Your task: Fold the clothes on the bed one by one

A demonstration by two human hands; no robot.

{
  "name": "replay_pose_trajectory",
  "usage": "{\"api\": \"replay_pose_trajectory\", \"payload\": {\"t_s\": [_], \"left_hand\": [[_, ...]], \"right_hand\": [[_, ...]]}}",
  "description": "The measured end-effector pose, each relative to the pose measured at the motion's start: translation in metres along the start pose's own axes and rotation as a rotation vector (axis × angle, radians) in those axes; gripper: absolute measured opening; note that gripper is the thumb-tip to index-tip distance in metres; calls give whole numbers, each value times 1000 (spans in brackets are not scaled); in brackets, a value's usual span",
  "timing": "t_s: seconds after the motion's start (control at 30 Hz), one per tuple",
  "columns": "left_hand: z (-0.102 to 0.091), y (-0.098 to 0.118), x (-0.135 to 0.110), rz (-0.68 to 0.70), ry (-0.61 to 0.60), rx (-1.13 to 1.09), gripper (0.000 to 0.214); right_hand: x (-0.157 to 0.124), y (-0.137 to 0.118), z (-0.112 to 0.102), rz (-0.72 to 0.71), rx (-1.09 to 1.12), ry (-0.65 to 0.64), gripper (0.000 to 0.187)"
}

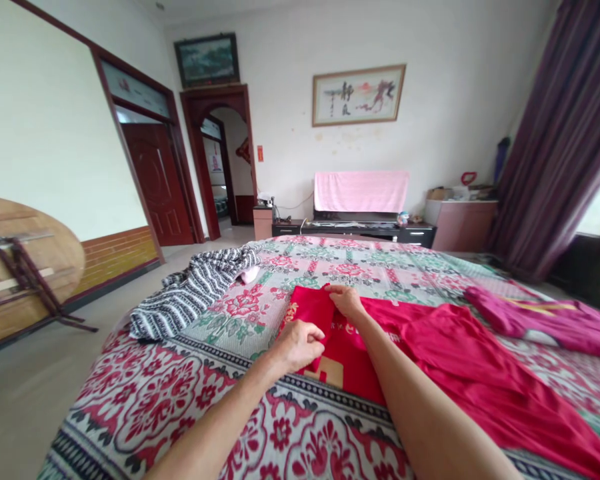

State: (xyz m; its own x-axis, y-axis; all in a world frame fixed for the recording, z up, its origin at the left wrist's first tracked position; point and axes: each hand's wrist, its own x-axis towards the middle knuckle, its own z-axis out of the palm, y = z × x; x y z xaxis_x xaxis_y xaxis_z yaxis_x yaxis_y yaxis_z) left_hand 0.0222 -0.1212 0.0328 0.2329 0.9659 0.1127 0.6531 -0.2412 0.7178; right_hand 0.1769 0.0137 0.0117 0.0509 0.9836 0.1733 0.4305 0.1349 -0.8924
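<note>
A red garment point(445, 360) lies spread across a bed with a floral cover point(180, 393). My left hand point(300, 345) is closed, pinching the garment's near left part. My right hand point(345, 300) pinches the cloth's far edge, a little beyond the left hand. Both forearms reach in from the bottom of the view. Yellow print shows on the red cloth beside the left hand.
A black-and-white striped cloth point(195, 293) is heaped at the bed's far left. A magenta garment point(540, 320) lies at the right. A folded round table point(20, 260) leans on the left wall. A TV stand point(360, 230) with a pink cover stands beyond the bed.
</note>
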Motion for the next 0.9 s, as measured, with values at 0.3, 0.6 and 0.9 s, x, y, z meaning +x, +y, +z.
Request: {"api": "replay_pose_trajectory", "payload": {"t_s": [0.3, 0.6, 0.9], "left_hand": [[-43, -13, 5, -80, 230, 74, 33], [-27, -33, -6, 74, -46, 424, 62], [-64, -47, -2, -89, -31, -30, 69]], "right_hand": [[-4, -2, -2, -73, -91, -68, 28], [-1, -6, -7, -33, -276, -48, 41], [-5, -10, -11, -101, -550, -42, 38]]}}
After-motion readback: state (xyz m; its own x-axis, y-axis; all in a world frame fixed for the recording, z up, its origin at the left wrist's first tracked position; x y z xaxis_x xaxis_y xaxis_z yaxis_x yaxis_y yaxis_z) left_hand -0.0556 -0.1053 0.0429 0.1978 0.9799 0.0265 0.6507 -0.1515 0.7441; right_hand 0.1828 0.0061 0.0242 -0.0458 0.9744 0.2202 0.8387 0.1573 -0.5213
